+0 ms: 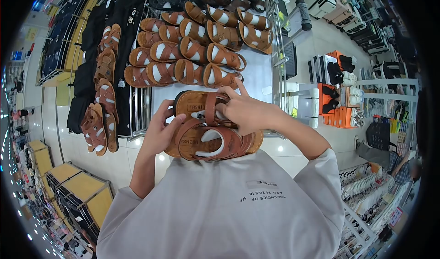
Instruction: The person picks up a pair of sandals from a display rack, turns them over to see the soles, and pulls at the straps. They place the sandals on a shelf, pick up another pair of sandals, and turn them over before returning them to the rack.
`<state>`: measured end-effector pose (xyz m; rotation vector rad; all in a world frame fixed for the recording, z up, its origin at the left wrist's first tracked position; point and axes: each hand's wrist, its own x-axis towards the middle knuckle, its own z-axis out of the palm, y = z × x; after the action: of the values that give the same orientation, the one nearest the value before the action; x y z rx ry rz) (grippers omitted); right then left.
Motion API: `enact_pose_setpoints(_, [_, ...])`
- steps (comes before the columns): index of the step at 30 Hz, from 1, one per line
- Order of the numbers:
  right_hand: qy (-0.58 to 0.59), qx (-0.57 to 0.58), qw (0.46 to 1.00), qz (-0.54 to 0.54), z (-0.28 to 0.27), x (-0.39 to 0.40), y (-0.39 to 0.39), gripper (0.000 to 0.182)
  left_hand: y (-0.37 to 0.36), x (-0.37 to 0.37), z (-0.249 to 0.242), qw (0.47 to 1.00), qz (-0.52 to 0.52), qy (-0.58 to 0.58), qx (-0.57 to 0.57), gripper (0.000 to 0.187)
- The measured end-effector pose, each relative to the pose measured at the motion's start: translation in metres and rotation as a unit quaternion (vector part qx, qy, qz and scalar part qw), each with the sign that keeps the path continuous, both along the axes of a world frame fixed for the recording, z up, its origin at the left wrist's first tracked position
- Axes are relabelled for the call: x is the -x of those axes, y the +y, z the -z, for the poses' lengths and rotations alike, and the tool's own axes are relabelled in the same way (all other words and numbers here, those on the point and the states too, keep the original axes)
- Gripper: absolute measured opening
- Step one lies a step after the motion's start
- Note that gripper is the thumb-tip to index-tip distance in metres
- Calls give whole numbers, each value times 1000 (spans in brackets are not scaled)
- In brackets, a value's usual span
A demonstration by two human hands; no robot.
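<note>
A pair of brown strapped sandals (215, 142) is held against the front of a grey shirt, with white stuffing inside. My left hand (160, 128) grips the heel ends at their left side, thumb on top. My right hand (243, 110) reaches over the far sandal, its fingers bent at the straps and partly hidden among them. Just beyond, rows of similar brown sandals (190, 73) lie on a white display surface (167, 93).
Black clothing (87, 94) and more brown sandals (105, 96) are left of the metal rack. Orange shoe boxes (326, 105) with shoes stand at right. Clothes racks (366, 190) and a person (398, 167) are at lower right; yellow-topped stands (80, 181) at lower left.
</note>
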<state>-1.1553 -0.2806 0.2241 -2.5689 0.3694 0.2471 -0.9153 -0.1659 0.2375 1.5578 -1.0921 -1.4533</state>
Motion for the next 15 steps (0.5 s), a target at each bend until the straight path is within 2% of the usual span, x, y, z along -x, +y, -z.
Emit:
enact_pose_setpoints(6, [-25, -87, 996, -2, 10, 5, -3, 41, 2, -2, 0, 999, 15, -16, -25, 33])
enact_pose_setpoints(9, [-16, -74, 997, 6, 2, 7, -3, 37, 4, 2, -1, 999, 9, -31, -4, 33])
enact_pose_setpoints(12, [-55, -49, 997, 36, -19, 11, -8, 26, 5, 8, -6, 999, -16, -47, 13, 34])
enact_pose_setpoints(15, [-110, 74, 988, 82, -37, 4, 1, 24, 5, 10, -8, 997, -12, -70, 16, 36])
